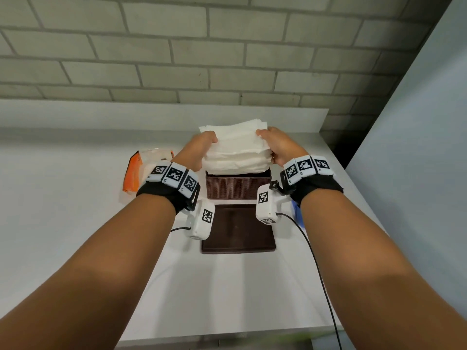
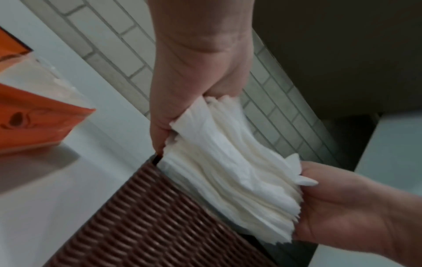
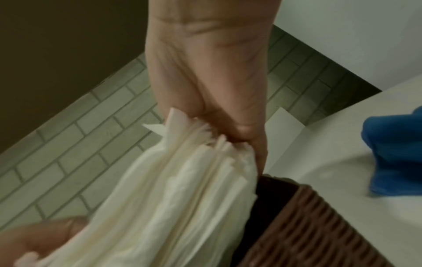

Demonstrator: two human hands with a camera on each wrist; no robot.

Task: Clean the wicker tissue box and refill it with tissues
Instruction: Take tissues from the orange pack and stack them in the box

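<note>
Box opening: the open top of the wicker box (image 1: 237,186) is filled by the tissue stack (image 1: 236,150), held at both ends by the left hand (image 1: 201,145) and right hand (image 1: 276,145).
Left of box: orange wrapper (image 1: 132,173) lies near; bare table (image 1: 75,223) between and in front of it.
Front of box: dark lid (image 1: 238,236) lies flat, just beside the box.
Right of box: blue cloth (image 3: 397,155) lies near; side wall (image 1: 417,122) beyond.
Behind box: raised ledge (image 1: 151,117), then brick wall (image 1: 202,46).
</note>
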